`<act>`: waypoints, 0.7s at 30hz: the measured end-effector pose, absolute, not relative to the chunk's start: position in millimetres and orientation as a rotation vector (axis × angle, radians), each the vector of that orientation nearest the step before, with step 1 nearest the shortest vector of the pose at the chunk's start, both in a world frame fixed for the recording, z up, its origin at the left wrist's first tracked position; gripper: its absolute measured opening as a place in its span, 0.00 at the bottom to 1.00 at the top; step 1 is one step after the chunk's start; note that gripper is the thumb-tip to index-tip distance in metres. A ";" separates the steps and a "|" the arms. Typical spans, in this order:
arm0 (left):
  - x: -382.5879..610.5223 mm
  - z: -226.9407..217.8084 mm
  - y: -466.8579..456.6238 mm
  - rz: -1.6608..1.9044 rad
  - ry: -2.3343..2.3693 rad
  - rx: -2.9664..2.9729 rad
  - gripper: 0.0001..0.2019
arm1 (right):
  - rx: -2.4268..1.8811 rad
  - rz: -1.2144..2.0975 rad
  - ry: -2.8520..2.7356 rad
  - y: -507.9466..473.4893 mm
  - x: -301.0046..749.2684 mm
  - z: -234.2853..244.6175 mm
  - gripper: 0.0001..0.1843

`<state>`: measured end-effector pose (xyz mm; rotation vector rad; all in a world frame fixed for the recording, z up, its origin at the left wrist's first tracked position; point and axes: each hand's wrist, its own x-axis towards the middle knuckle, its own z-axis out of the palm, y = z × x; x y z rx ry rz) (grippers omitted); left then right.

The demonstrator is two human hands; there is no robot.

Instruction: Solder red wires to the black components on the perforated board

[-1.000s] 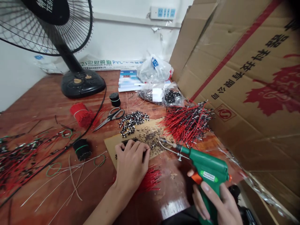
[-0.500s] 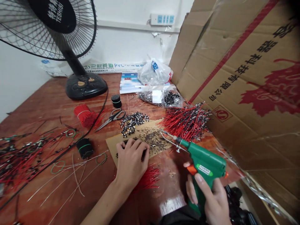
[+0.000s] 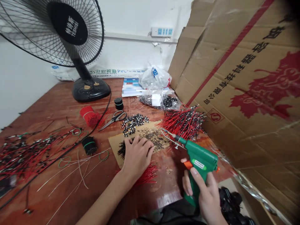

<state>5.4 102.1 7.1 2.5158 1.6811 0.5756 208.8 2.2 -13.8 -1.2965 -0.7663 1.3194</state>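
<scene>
My left hand (image 3: 137,155) rests palm down on a piece of cardboard (image 3: 142,140), fingers curled over small black parts and thin wires; what they pinch is hidden. Under its wrist lies a bunch of short red wires (image 3: 147,175). My right hand (image 3: 203,193) is wrapped round the grip of a green soldering gun (image 3: 198,161), forefinger by the orange trigger. The gun's metal tip (image 3: 167,132) points left, hovering over the cardboard near my left fingers. A heap of red wires with black ends (image 3: 185,122) lies just behind the tip.
A fan (image 3: 86,89) stands at the back left, its black cable running across the red-brown table (image 3: 47,106). Scissors (image 3: 113,119), small metal parts (image 3: 133,121), a red wire bundle (image 3: 90,115), plastic bags (image 3: 156,87) and tangled wires (image 3: 25,153) lie around. Large cardboard boxes (image 3: 246,81) wall the right.
The view has tilted up a little. My right hand has drawn the soldering gun slightly left and toward me. My left hand stays on the cardboard, fingers shifted a little.
</scene>
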 end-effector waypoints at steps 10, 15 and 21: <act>3.3 9.4 96.9 0.653 1.786 2.452 0.11 | -1.199 1.327 -0.770 2.3 209.8 -15.9 0.24; -5.9 23.9 94.7 0.654 1.712 2.297 0.07 | -1.184 1.328 -0.808 -0.1 210.2 -14.3 0.26; -31.9 46.1 69.9 0.349 1.387 2.377 0.07 | -1.190 1.320 -0.821 -1.1 211.5 -13.8 0.25</act>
